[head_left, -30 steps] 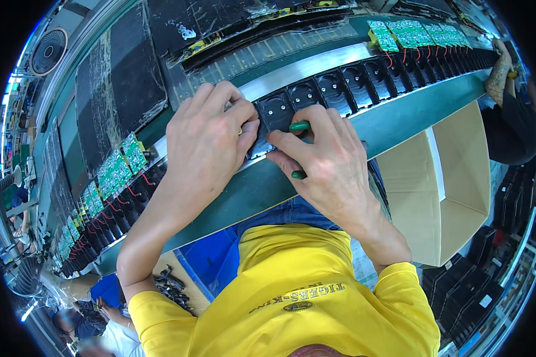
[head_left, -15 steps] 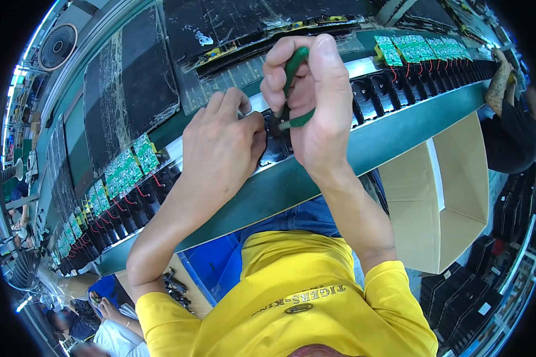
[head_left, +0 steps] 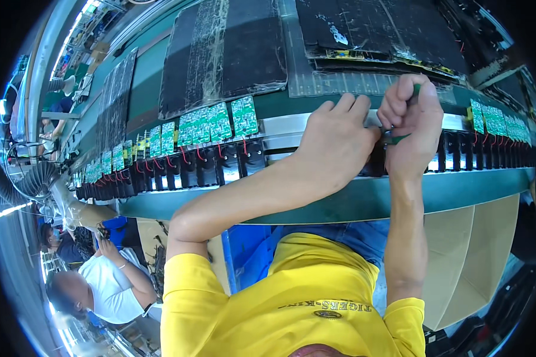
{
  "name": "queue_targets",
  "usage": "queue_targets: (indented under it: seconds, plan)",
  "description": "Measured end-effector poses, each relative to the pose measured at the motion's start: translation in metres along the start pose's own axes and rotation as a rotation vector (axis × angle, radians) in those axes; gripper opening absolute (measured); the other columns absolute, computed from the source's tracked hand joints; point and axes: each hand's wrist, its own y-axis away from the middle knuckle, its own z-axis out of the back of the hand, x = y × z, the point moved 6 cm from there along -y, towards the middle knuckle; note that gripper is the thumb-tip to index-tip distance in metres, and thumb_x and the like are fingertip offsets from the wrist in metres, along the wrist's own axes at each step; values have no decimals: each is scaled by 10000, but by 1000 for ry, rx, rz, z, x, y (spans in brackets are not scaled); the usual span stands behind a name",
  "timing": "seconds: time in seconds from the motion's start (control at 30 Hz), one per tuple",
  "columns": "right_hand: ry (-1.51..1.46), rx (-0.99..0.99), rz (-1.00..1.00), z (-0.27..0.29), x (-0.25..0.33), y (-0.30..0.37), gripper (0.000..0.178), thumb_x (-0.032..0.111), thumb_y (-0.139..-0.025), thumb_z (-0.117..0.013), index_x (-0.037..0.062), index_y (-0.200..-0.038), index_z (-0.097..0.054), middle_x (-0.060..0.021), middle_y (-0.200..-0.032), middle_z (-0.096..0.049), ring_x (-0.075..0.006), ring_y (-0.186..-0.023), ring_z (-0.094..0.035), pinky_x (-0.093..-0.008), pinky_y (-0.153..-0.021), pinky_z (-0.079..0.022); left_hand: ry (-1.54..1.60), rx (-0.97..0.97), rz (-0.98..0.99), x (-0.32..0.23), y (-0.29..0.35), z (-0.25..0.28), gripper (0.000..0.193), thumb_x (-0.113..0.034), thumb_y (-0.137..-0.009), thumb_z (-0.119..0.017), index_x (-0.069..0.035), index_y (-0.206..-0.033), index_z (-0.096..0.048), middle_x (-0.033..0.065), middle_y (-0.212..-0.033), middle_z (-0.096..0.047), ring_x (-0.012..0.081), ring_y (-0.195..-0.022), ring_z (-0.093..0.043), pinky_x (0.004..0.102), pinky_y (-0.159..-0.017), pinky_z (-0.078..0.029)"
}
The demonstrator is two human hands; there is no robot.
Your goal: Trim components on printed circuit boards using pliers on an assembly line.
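My right hand [head_left: 412, 131] is closed around green-handled pliers [head_left: 398, 140], one handle showing above the fingers and one near the palm. Their jaws are hidden between my hands. Beside it, my left hand [head_left: 339, 146] has its thumb and fingers bent together near the jaws; what they pinch, if anything, is hidden. Beneath both hands runs a row of black plastic cases [head_left: 181, 172] in a metal rail. Green circuit boards [head_left: 244, 116] with red wires stand along the row's far side, to the left. More boards [head_left: 488, 118] stand to the right.
Large worn black panels [head_left: 223, 53] lie behind the row. The green bench edge [head_left: 268, 206] runs in front of me. An open cardboard box [head_left: 458, 256] stands at the right, a blue bin [head_left: 244, 253] below the bench. Another person [head_left: 110, 285] in white sits at the left.
The view has swung, so the bench and row lie more level and my hands appear farther right. My right hand still grips the pliers, with my left hand close beside it.
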Motion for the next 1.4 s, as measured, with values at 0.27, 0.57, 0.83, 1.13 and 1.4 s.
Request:
queue_targets:
  seconds: [0.27,0.57,0.83,1.13,1.4]
  plan:
    - [-53,-34,-18,5,6,3,262,200,-1178,-408,110,-990,-568,-3,-854,-498,-105,-743,-386,-262,-635,-318,69,34,-23,0,-5,0,90,-225,-880,-817,-143,-907,-792,70,-1138,-595,274,-965,-586,393,-791,-502]
    - [1145,205,264,6,77,76,227,180,-983,-852,163,-1209,-861,-69,-1117,-610,-201,-881,-534,-346,-802,-480,89,501,-99,7,-31,28,182,-196,-877,-842,-115,-1034,-799,55,-1181,-633,286,-1025,-637,397,-827,-551]
    - [1579,349,318,18,51,92,227,192,-913,-906,166,-1137,-874,-65,-1128,-586,-240,-961,-558,-369,-856,-486,194,279,-55,26,-79,21,241,-86,-907,-843,-99,-1141,-790,79,-1282,-724,302,-1168,-685,416,-1000,-558]
    - [1458,221,311,30,65,107,244,223,-903,-923,171,-1136,-874,-66,-1159,-615,-242,-965,-590,-377,-869,-520,161,4,-187,-6,8,15,479,23,-904,-731,-76,-1370,-679,110,-1334,-721,327,-1316,-685,486,-1171,-501]
    - [1333,106,289,53,84,109,278,253,-910,-933,187,-1174,-873,-71,-1196,-645,-246,-962,-626,-386,-877,-563,96,208,14,70,75,67,361,50,-881,-704,-68,-1217,-765,120,-1433,-687,406,-1428,-623,545,-1239,-471]
